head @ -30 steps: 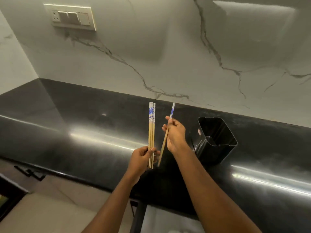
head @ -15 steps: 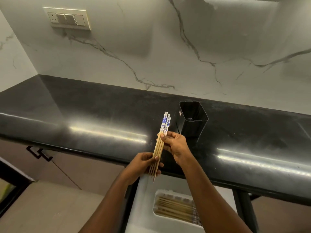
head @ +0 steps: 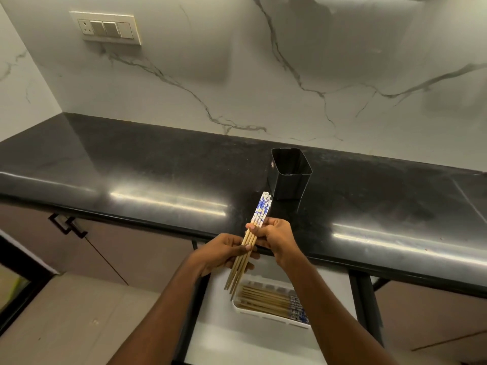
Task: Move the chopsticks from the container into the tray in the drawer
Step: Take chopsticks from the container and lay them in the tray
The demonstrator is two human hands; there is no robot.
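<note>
Head view: a person's left hand [head: 224, 251] and right hand [head: 276, 237] grasp a tilted bundle of chopsticks [head: 262, 209] over the front edge of a black counter [head: 131, 167]. The left fingers curl round the lower shafts, and the right fingers pinch just below the blue-patterned tops. A black container [head: 290, 177] stands upright on the counter behind. Below, a white tray [head: 263, 316] in the open drawer [head: 237, 343] holds more chopsticks [head: 266, 299] lying flat.

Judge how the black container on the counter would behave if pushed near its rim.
The black container looks empty and tall for its base, so it is probably light and may tip. The counter is glossy, so a low push would likely slide it instead.
</note>
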